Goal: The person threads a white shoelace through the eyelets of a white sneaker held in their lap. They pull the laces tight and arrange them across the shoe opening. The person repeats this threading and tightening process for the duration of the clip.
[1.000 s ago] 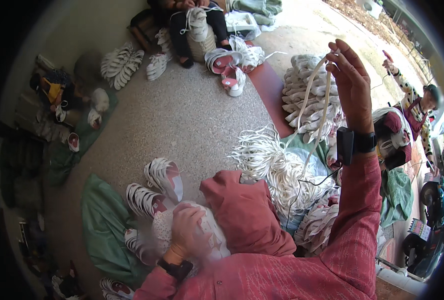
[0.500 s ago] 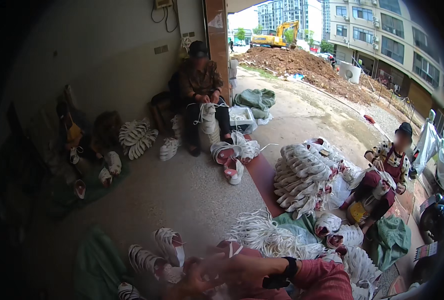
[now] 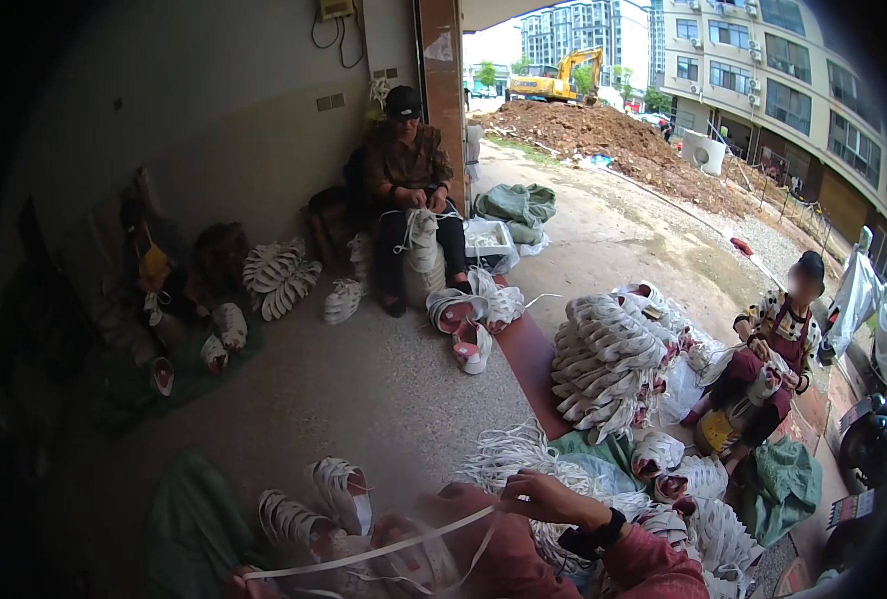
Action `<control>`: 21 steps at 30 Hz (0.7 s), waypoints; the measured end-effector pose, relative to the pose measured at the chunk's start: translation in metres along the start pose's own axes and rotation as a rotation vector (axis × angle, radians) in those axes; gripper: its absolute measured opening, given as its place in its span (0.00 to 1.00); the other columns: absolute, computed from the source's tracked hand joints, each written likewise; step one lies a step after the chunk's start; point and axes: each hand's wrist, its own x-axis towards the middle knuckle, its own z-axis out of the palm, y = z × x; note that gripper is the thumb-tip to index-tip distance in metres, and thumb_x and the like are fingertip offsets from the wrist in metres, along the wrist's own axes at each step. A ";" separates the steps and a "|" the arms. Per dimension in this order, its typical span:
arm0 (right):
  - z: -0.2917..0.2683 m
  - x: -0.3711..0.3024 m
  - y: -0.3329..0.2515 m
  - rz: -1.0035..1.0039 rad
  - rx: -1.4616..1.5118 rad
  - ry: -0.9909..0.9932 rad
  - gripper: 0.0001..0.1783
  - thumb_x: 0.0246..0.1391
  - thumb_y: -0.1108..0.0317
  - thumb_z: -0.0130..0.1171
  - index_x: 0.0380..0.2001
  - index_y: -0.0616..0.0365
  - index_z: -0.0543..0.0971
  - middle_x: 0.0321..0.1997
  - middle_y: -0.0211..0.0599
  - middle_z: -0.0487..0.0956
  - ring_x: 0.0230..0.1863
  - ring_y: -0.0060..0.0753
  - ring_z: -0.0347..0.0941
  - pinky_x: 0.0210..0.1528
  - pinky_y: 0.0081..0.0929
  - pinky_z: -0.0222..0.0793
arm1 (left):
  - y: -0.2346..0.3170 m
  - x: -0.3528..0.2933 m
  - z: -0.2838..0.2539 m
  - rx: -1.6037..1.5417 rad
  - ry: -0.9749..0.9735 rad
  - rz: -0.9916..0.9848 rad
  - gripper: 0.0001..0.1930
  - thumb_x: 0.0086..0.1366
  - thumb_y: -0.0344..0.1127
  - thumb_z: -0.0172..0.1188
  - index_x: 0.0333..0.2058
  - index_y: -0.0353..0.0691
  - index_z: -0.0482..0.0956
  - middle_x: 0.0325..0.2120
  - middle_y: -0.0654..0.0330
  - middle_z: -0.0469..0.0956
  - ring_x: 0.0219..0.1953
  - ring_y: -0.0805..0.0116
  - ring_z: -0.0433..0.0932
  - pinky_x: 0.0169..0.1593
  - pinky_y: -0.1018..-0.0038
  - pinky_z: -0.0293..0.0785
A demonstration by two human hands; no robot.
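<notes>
Pinching a flat white lace strip [image 3: 383, 548] taut, your right hand [image 3: 535, 496] and left hand [image 3: 247, 581] grip its opposite ends above white laced sandals [image 3: 338, 494].

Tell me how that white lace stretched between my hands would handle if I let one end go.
The white lace is flat and thin, so probably floppy and light. It looks taut only because the right hand pulls it; released, it would likely drop limp.

Open floor: the bare concrete floor [image 3: 363, 389] ahead is free, wide enough for a reach.
Right side: the stack of white shoes [image 3: 608, 359] and the heap of white laces [image 3: 508, 459] block passage.
Near left: two laced shoes [image 3: 313, 504] stand beside the green cloth [image 3: 189, 519].
Between the hands: the stretched white lace [image 3: 373, 551] bars the way from the right hand [image 3: 543, 496] to the left hand [image 3: 249, 582].
Far ahead: a seated person [image 3: 408, 200] closes off the wall side.
</notes>
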 end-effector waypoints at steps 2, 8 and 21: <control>0.013 -0.004 0.013 -0.111 -0.260 0.155 0.13 0.63 0.59 0.61 0.42 0.56 0.84 0.48 0.39 0.83 0.53 0.40 0.76 0.58 0.37 0.66 | -0.015 -0.041 -0.056 0.257 0.525 0.071 0.20 0.78 0.48 0.45 0.39 0.40 0.79 0.21 0.59 0.72 0.14 0.70 0.60 0.20 0.72 0.65; 0.034 -0.019 0.026 0.064 -0.210 0.126 0.17 0.65 0.56 0.58 0.48 0.55 0.84 0.52 0.37 0.82 0.54 0.37 0.75 0.58 0.35 0.66 | 0.010 -0.029 -0.058 -0.442 0.472 0.194 0.17 0.77 0.43 0.45 0.29 0.45 0.74 0.18 0.63 0.66 0.17 0.71 0.62 0.29 0.73 0.67; 0.010 -0.049 0.034 0.239 1.987 0.449 0.21 0.67 0.50 0.54 0.40 0.59 0.83 0.52 0.44 0.82 0.58 0.46 0.73 0.70 0.48 0.57 | -0.038 -0.057 -0.204 -1.060 0.289 0.259 0.17 0.75 0.41 0.45 0.49 0.37 0.78 0.39 0.56 0.79 0.38 0.62 0.77 0.57 0.54 0.72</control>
